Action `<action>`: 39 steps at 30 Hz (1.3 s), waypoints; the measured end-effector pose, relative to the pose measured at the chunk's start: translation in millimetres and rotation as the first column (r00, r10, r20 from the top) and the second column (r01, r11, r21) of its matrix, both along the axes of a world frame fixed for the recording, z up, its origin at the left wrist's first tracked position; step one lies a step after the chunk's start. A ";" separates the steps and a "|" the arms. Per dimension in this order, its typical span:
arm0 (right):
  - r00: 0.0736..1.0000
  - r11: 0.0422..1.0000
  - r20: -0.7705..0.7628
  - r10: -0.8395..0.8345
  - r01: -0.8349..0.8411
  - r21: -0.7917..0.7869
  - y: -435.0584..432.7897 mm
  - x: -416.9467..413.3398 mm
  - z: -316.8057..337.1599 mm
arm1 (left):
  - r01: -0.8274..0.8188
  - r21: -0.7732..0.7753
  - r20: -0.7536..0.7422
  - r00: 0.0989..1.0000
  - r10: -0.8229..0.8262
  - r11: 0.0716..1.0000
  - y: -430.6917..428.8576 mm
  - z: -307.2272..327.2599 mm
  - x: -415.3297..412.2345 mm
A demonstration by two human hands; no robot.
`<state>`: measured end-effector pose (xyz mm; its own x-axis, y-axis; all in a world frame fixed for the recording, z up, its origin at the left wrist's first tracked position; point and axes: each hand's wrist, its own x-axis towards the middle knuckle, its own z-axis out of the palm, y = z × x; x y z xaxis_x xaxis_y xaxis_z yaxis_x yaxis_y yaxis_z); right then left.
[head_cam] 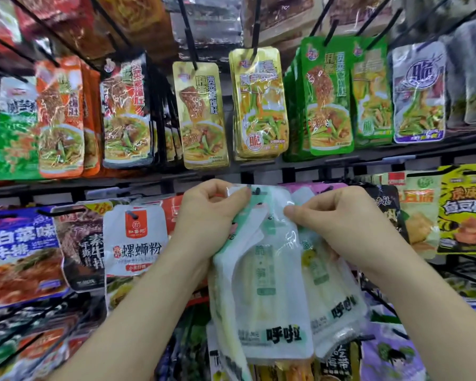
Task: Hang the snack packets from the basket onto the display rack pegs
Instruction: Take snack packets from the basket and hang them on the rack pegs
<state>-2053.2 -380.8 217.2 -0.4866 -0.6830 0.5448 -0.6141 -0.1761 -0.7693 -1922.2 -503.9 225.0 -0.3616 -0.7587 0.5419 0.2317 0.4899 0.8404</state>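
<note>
The step in hand looks like the hanging itself: a small bunch of white and pale green packets (264, 292) is held up in front of the lower row of the display rack (121, 185), with the top edge just at the dark end of a peg (255, 191). The left hand (209, 215) has its fingers curled and pinches the upper left corner of the front packet. The right hand (335, 215) is also curled, and its thumb and fingers pinch the top of the bunch a little lower, beside the second packet (330, 281), which leans out to the right behind the first. I cannot tell whether the peg has already gone through the hole of the front packet or only touches its edge, because the clear film there is wrinkled and shiny. In my judgement the next move calls for keeping the top strip flat and tight between the two hands, bringing the hole in line with the peg end, and then pushing the packets back along the peg one after another. The packets are flat, soft pouches with a clear glossy middle that shows pale strips inside, green print on the front and bold dark characters near the bottom. The basket is not in view.
</note>
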 end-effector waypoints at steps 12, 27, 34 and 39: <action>0.988 0.992 -0.081 -0.129 0.129 -0.008 -9.7 -3.1 -3.9 | 0.006 -0.355 0.223 0.972 0.078 0.935 -1.5 -18.7 19.4; 0.992 0.985 -0.014 -0.128 0.129 0.116 55.7 -2.3 -14.4 | 0.030 -0.417 0.467 0.864 0.186 0.908 -10.4 -23.5 19.7; 0.998 0.998 0.049 -0.046 0.044 0.041 88.0 -2.1 -39.7 | 0.070 -0.440 0.637 0.727 0.256 0.895 -15.4 -35.3 1.3; 0.990 0.995 0.142 0.004 0.009 -0.095 82.7 -2.1 -57.8 | 0.059 -0.479 0.690 0.642 0.334 0.876 -11.9 -41.8 4.7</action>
